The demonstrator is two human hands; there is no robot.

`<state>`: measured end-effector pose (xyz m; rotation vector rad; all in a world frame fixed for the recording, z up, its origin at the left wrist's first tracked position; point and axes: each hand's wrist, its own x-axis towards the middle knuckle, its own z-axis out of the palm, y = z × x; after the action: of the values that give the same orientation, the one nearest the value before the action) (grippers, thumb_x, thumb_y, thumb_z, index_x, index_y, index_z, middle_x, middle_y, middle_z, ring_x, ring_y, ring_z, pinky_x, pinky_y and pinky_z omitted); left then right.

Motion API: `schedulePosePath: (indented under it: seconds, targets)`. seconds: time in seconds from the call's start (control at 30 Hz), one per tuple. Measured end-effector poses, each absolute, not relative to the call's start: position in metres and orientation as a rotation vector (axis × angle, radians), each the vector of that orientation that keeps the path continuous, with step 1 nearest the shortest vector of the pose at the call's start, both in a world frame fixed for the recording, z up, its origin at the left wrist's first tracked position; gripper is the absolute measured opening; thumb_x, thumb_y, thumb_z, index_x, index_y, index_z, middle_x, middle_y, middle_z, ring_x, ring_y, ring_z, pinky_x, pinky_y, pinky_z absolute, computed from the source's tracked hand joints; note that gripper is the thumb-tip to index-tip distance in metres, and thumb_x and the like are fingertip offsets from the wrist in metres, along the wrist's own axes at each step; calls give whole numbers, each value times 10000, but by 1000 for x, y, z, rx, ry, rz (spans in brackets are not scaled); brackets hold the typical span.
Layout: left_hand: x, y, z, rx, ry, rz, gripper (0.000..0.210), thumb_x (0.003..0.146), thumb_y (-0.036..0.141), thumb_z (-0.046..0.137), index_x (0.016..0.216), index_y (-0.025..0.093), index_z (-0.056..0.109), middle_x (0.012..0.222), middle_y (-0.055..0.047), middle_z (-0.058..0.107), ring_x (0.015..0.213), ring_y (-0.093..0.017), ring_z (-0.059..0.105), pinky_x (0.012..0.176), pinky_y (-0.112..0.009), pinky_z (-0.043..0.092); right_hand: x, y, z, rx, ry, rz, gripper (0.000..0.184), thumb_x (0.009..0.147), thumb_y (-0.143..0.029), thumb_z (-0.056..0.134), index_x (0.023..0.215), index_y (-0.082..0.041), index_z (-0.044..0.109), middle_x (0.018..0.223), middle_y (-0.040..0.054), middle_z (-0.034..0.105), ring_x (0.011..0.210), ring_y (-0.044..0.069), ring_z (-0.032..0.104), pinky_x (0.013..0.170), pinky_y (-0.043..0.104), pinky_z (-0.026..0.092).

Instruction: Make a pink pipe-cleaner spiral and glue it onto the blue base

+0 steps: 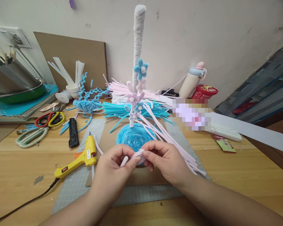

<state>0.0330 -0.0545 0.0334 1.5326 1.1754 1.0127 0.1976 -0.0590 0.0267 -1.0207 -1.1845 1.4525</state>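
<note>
Pale pink fuzzy stem [139, 153], all bent up, is held over the round blue base [122, 135]. The left hand [114, 166] and right hand [167, 160] both pinch it with their fingers [153, 156]. Behind is a tall white stick [138, 37] with flowers [141, 69].

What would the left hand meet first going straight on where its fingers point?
Likely the right hand, just past the pale fuzzy piece the left hand pinches; exact depth is unclear.

Head-worn view, forward and down
</note>
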Motion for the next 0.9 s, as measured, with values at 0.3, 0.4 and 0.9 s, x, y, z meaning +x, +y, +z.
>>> schedulePosePath:
  seconds: [0.3, 0.4, 0.9]
  targets:
    - [33, -51, 34, 1552, 1194, 916, 169, 752, 327, 656, 680, 174, 656, 647, 0, 637, 617, -136, 550, 582, -238, 418, 195, -62, 26, -1054, -1213, 1371, 148, 761, -281, 674, 721, -140, 653, 630, -6, 598, 537, 74, 529, 504, 199, 452]
    - [31, -52, 35, 1571, 1139, 911, 189, 764, 327, 648, 662, 168, 650, 680, -20, 655, 662, -159, 587, 624, -260, 442, 194, -63, 24, -1021, -1231, 1383, 146, 771, -292, 668, 738, -151, 657, 659, 7, 625, 553, 87, 556, 497, 203, 464]
    - [29, -52, 29, 1927, 1167, 961, 106, 799, 204, 602, 702, 188, 642, 656, 5, 613, 591, -123, 531, 538, -231, 391, 209, -59, 29, -1090, -1909, 866, 138, 894, -211, 509, 853, -179, 637, 790, 29, 644, 741, 138, 590, 687, 264, 462]
